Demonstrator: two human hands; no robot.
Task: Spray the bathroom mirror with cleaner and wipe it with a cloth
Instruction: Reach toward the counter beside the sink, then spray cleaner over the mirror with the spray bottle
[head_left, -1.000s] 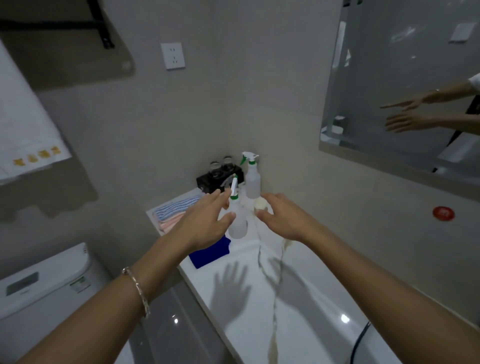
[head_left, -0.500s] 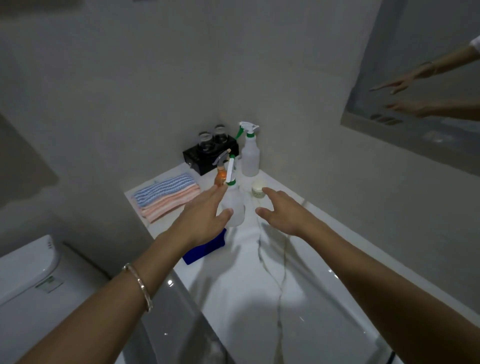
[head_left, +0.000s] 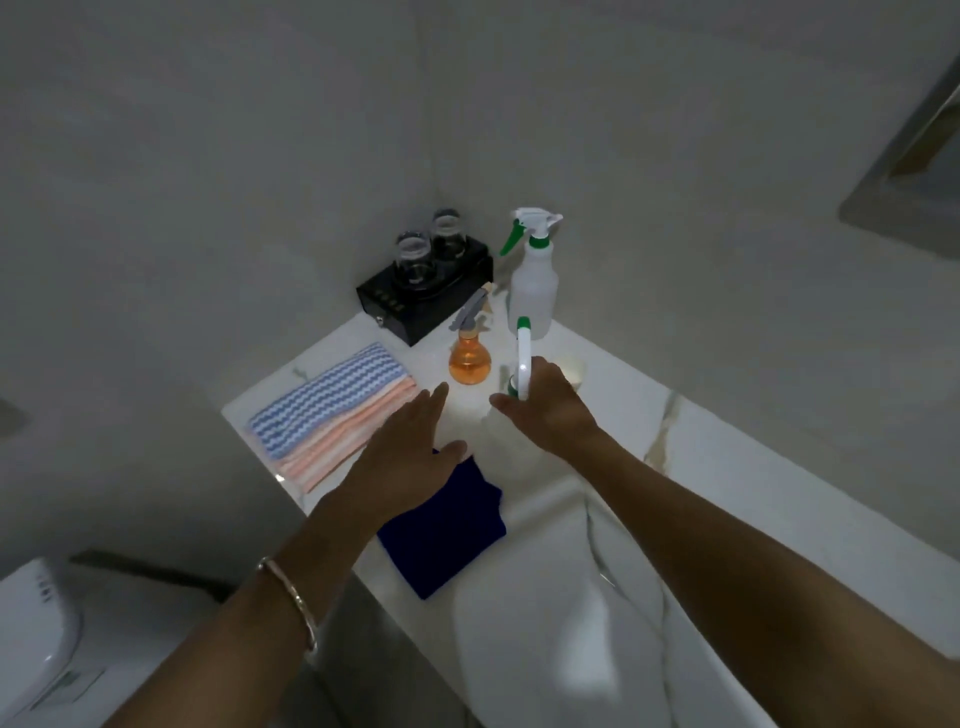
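Counter (head_left: 727, 493): right hand (head_left: 550, 415) at spray bottle (head_left: 523, 353); left hand (head_left: 410, 457) over blue cloth (head_left: 447, 535).

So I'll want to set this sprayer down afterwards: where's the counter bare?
Bare: the long stretch of counter right of the blue cloth. Crowded: the corner, with striped cloths, orange bottle, tall sprayer and black box.

A bathroom: toilet (head_left: 36, 613) beside a marble vanity counter (head_left: 727, 467), wall mirror (head_left: 930, 135).
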